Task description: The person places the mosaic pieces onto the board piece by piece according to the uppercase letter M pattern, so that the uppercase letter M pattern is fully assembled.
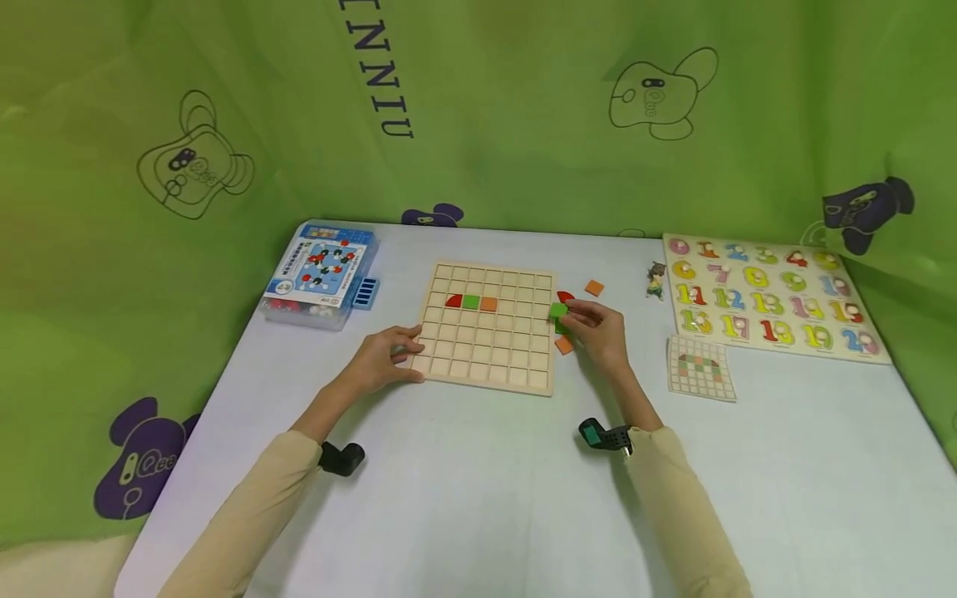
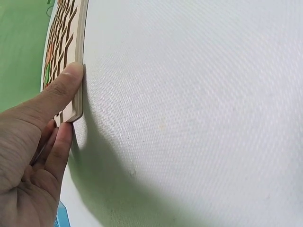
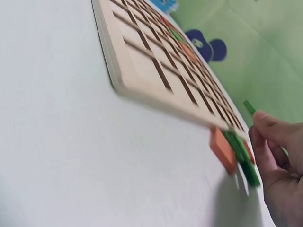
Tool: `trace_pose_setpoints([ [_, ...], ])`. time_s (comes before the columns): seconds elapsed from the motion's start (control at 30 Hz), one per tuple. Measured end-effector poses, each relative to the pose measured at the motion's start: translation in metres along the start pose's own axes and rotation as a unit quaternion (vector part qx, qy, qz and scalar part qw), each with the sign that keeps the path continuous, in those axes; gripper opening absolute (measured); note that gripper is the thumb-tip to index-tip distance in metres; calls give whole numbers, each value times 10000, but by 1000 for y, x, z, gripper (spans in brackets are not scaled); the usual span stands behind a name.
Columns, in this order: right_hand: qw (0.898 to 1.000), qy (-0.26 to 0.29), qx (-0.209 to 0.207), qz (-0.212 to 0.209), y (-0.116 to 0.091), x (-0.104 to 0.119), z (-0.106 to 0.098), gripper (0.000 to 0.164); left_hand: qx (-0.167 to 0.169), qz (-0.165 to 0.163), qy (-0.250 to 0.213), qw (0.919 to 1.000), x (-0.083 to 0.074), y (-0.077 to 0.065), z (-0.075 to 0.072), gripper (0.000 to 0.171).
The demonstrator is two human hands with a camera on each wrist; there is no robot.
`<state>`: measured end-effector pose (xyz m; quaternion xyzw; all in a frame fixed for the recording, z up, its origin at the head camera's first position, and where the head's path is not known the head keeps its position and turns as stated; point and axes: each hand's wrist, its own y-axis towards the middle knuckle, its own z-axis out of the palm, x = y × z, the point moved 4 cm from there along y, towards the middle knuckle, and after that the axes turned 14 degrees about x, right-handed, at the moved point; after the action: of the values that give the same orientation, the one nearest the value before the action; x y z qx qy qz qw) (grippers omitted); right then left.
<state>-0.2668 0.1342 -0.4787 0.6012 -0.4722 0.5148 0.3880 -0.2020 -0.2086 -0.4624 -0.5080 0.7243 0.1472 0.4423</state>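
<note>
Wooden grid board (image 1: pixel 486 365) lies between both hands, its near left corner gripped by the left hand (image 1: pixel 383 357); at its right edge, the right hand (image 1: pixel 602 334) pinches a green tile (image 1: pixel 557 311), with an orange tile (image 1: pixel 564 345) on the near side of that pinch and a red piece (image 1: pixel 564 296) beyond it

Head view: bright, even lighting, with soft shadows on the table (image 1: pixel 478 482). Left wrist view: a broad, soft-edged shadow extends below the fingers (image 2: pixel 59 146). Right wrist view: visible blur affects the green tiles (image 3: pixel 251 174).
</note>
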Motion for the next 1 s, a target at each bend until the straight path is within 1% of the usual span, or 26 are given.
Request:
trace_pose_setpoints([
  [0.13, 9998, -187, 44, -92, 7, 6, 16, 30, -27, -37, -77, 10000, 2, 0, 0, 44],
  [0.33, 9950, -989, -119, -112, 15, 12, 33, 26, 85, 169, -186, 9996, 2, 3, 7, 45],
  [0.43, 9918, -1269, -60, -170, 20, 12, 43, 25, 73, 76, -202, 9997, 2, 3, 8, 45],
  [0.57, 9884, -1467, -56, -387, 26, 15, 55, 24, 39, 10, -163, 9999, 3, 2, 6, 45],
  [0.77, 9841, -1626, -108, -714, 32, 19, 62, 22, 49, 79, -103, 9999, 4, 2, 3, 44],
  [0.93, 9801, -1747, 56, -946, 32, 22, 66, 24, -8, 79, -147, 9999, 5, 2, 2, 44],
  [1.0, 9798, -1750, 114, -958, 32, 23, 67, 25, -23, 119, -152, 9998, 5, 2, 2, 44],
])
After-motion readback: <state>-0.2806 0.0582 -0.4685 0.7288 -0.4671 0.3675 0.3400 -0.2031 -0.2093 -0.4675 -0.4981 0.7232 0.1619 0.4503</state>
